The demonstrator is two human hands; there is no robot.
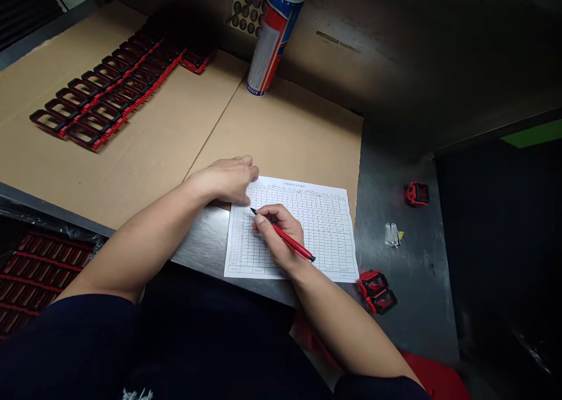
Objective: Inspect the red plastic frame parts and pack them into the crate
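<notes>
A printed form sheet (325, 230) with a grid and some handwriting lies over the cardboard's edge and the metal tabletop. In my right hand (283, 233) is a red pen (292, 242) with black ends, its dark tip pointing up and left at the sheet's left part. Whether the tip touches the paper I cannot tell. My left hand (232, 179) rests at the upper left corner of the sheet, its fingers stretched out and nothing held in them.
Rows of red and black frame-like parts (105, 95) lie on the cardboard (158, 171) at the left. A spray can (267, 48) stands at the back. More such red parts (377, 291) and small clear pieces (391, 235) lie on the metal tabletop (421, 271).
</notes>
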